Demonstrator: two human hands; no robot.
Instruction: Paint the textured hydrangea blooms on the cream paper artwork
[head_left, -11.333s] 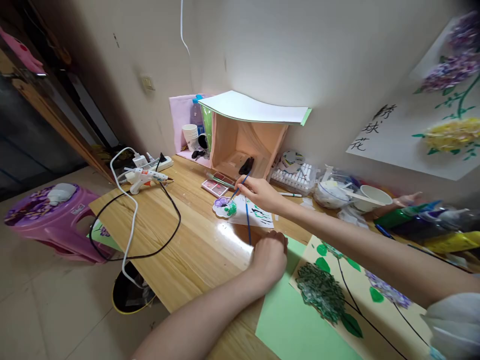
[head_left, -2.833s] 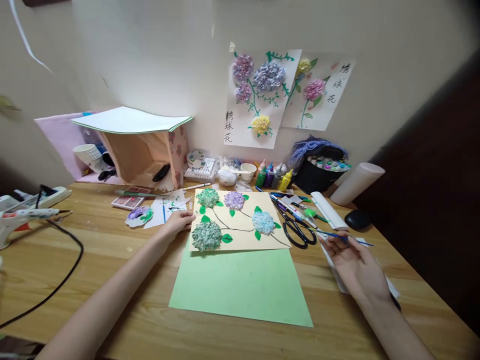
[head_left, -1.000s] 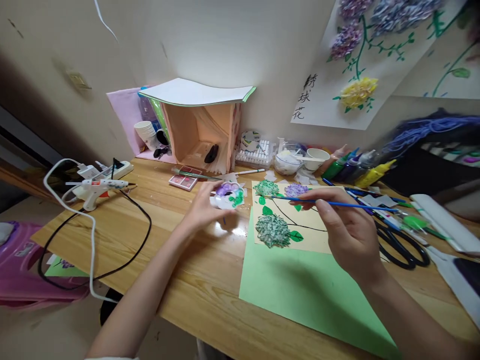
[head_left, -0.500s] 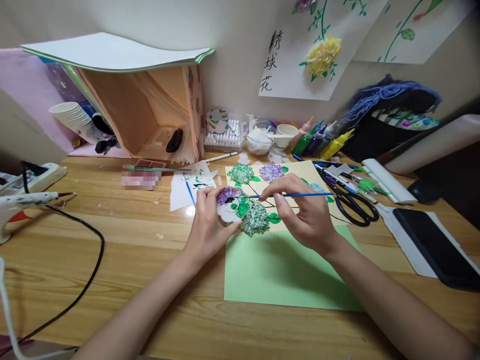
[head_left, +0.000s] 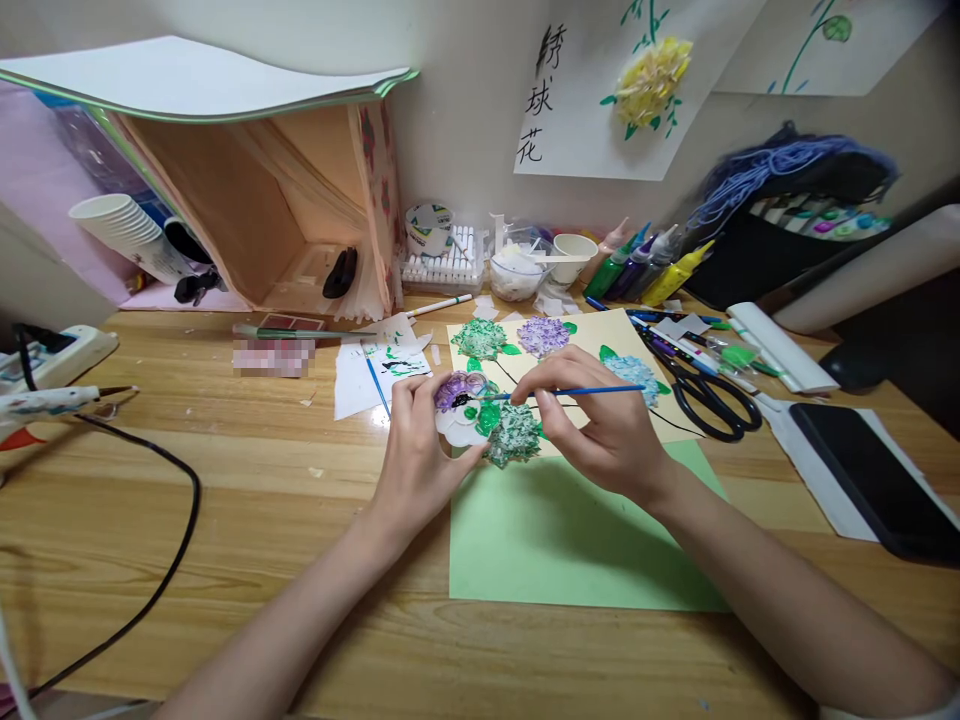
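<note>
My left hand [head_left: 415,455] is closed on a small white flower-shaped paint palette [head_left: 461,408] with purple and green paint, lifted just above the wooden table [head_left: 247,520]. My right hand [head_left: 600,425] pinches a thin blue paintbrush [head_left: 577,391], whose tip touches the palette. Under both hands lies a yellow sheet with paper hydrangea flowers [head_left: 607,345], resting partly on a green sheet [head_left: 555,545].
Black scissors [head_left: 705,395], pens and a dark phone [head_left: 874,480] lie at the right. Paint bottles [head_left: 645,275], a bowl and cups stand along the wall. A peach box [head_left: 277,230] sits at back left. A glue gun [head_left: 45,405] and black cable [head_left: 161,560] lie at the left.
My view has moved slightly closer. The brush tip stays at the palette in my left hand; both hands have shifted very little.
</note>
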